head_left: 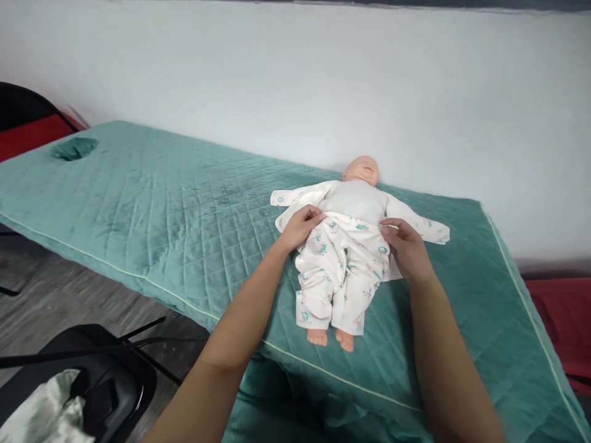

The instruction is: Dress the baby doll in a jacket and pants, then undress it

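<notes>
A baby doll (361, 171) lies on its back on the green quilted bed cover (221, 215), head toward the wall and bare feet toward me. It wears white printed pants (344, 264). A white printed jacket (415, 223) is spread open on both sides of its pale torso, sleeves stretched outward. My left hand (302, 226) pinches the pants' waistband at the left side of the picture. At the opposite end of the waistband, my right hand (406, 246) pinches the fabric between thumb and fingers.
The bed runs far to the left, with a face hole (75, 149) near that end. A white wall (295, 86) stands behind it. At lower left is a black chair (111, 375) with a crumpled printed cloth (46, 412). Something red (561, 320) stands beyond the right edge.
</notes>
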The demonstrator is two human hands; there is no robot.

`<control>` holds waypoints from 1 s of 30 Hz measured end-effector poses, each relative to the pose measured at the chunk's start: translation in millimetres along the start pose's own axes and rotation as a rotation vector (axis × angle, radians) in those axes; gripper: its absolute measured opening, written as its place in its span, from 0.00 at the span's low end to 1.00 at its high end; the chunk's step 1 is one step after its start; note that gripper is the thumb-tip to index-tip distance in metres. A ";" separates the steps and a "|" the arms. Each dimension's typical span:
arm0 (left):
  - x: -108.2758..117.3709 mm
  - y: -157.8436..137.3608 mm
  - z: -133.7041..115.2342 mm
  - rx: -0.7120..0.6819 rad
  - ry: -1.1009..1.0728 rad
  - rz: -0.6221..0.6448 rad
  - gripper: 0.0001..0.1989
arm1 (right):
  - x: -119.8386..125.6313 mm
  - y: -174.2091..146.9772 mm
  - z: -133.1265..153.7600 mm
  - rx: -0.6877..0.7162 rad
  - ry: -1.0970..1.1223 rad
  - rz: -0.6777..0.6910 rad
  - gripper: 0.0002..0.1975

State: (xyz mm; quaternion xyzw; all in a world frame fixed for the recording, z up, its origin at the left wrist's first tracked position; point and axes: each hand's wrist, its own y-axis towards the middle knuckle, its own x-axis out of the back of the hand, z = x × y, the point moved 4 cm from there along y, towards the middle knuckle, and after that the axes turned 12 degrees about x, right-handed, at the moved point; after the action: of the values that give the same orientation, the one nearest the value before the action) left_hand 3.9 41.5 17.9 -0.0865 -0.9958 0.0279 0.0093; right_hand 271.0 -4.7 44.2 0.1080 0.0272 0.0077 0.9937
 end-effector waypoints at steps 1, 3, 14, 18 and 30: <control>0.2 -1.2 -0.7 0.008 -0.003 0.017 0.16 | -1.1 -0.2 -0.7 -0.011 0.005 -0.005 0.17; 1.2 -4.9 -3.2 0.028 0.016 0.051 0.17 | -3.2 -1.0 -0.9 -0.028 0.017 -0.011 0.18; 3.2 -14.3 -6.3 0.127 -0.205 0.117 0.18 | 5.1 2.4 -13.4 -0.035 -0.005 -0.172 0.17; 3.1 -12.9 -5.0 0.148 -0.346 0.075 0.19 | 9.5 5.1 -18.1 -0.016 -0.114 -0.176 0.17; 5.4 -4.6 1.1 0.240 -0.424 0.052 0.19 | 7.6 3.5 -13.0 -0.030 -0.171 0.003 0.17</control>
State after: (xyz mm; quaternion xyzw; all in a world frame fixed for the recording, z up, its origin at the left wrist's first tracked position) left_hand -2.2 37.9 17.2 -0.1024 -0.9625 0.1637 -0.1903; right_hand 277.8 1.6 31.8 0.0933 -0.0582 0.0001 0.9939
